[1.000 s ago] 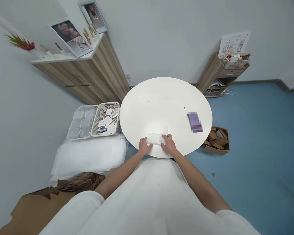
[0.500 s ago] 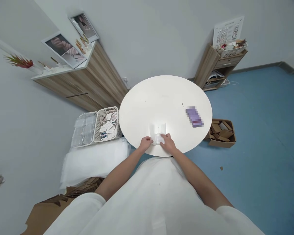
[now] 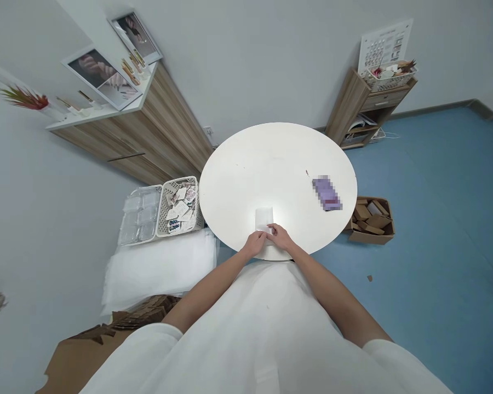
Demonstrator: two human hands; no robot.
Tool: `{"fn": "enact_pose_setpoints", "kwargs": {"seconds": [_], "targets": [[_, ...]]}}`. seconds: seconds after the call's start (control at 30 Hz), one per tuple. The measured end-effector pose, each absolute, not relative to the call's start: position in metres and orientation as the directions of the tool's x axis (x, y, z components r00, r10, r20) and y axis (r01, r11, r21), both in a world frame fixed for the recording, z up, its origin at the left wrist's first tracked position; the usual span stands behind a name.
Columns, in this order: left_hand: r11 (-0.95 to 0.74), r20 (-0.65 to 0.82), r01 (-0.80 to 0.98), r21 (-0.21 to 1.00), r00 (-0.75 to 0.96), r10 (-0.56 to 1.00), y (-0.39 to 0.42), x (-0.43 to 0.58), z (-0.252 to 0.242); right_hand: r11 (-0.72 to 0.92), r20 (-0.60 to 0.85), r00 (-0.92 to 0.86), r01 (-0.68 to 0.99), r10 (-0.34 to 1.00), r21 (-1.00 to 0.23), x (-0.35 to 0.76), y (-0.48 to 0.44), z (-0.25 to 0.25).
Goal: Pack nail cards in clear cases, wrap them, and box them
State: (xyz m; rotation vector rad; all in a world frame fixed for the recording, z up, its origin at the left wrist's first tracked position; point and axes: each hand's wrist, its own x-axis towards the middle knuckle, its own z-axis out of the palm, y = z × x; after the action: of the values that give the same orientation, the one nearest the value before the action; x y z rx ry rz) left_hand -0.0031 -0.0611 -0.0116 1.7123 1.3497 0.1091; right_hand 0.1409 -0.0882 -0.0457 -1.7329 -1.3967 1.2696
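A thin white wrapping sheet (image 3: 264, 215), folded into a narrow upright strip, lies near the front edge of the round white table (image 3: 238, 189). At its lower end my left hand (image 3: 255, 244) is closed, fingertips on the sheet from the left. Beside it, my right hand (image 3: 280, 237) bends its fingers and pinches the sheet from the right. The fingertips of both hands almost meet. Anything wrapped inside the lower end is hidden by the hands and the white layers.
A blurred purple item (image 3: 327, 192) lies at the table's right. Left of the table stand a white basket (image 3: 160, 219) of cards, a tray of clear plastic boxes (image 3: 139, 213), and stacked white sheets (image 3: 160, 268). A carton (image 3: 367, 238) of small brown boxes sits on the right.
The sheet's side flaps, spread apart before, are folded inward, so it is narrower now. My left hand has moved right, up against my right hand.
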Motion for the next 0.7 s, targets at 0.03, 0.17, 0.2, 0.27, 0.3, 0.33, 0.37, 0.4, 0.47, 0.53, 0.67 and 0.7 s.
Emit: {"fn": "enact_pose_setpoints", "kwargs": {"seconds": [0.03,0.17,0.2,0.27,0.3,0.33,0.37,0.4,0.47,0.53,0.67,0.7], "targets": [[0.016,-0.440,0.724,0.689,0.401,0.804,-0.061,-0.004,-0.012,-0.289,-0.311,0.013,0.410,0.950,-0.865,0.141,-0.087,-0.047],[-0.087,-0.368,0.744,0.663,0.424,0.828,-0.059,-0.009,-0.015,-0.248,-0.267,0.026,0.472,0.963,-0.846,0.140,-0.085,-0.056],[-0.139,-0.328,0.750,0.646,0.437,0.838,-0.058,-0.010,-0.016,-0.242,-0.261,0.029,0.483,0.965,-0.842,0.139,-0.085,-0.057],[-0.275,-0.237,0.758,0.591,0.490,0.839,-0.058,-0.012,-0.017,-0.235,-0.254,0.030,0.496,0.967,-0.836,0.138,-0.087,-0.059],[-0.348,-0.200,0.755,0.556,0.528,0.825,-0.058,-0.014,-0.018,-0.232,-0.252,0.029,0.499,0.967,-0.835,0.138,-0.088,-0.058],[-0.414,-0.177,0.748,0.520,0.568,0.804,-0.058,-0.015,-0.018,-0.231,-0.252,0.026,0.500,0.967,-0.835,0.138,-0.090,-0.057],[-0.464,-0.166,0.739,0.488,0.601,0.782,-0.058,-0.016,-0.018,-0.225,-0.247,0.023,0.504,0.969,-0.834,0.138,-0.092,-0.055],[-0.496,-0.165,0.735,0.463,0.621,0.766,-0.058,-0.016,-0.018,-0.206,-0.228,0.022,0.518,0.973,-0.830,0.139,-0.094,-0.052],[-0.515,-0.175,0.742,0.429,0.628,0.759,-0.058,-0.017,-0.018,-0.113,-0.138,0.002,0.583,0.990,-0.805,0.141,-0.100,-0.045],[-0.507,-0.193,0.758,0.411,0.616,0.764,-0.056,-0.017,-0.018,0.041,-0.027,-0.089,0.678,0.996,-0.734,0.143,-0.103,-0.039],[-0.479,-0.244,0.762,0.437,0.613,0.752,-0.051,-0.017,-0.019,0.224,-0.034,-0.296,0.788,0.955,-0.574,0.143,-0.099,-0.034],[-0.468,-0.250,0.758,0.455,0.613,0.749,-0.050,-0.016,-0.019,0.230,-0.056,-0.309,0.805,0.949,-0.546,0.142,-0.097,-0.034]]}}
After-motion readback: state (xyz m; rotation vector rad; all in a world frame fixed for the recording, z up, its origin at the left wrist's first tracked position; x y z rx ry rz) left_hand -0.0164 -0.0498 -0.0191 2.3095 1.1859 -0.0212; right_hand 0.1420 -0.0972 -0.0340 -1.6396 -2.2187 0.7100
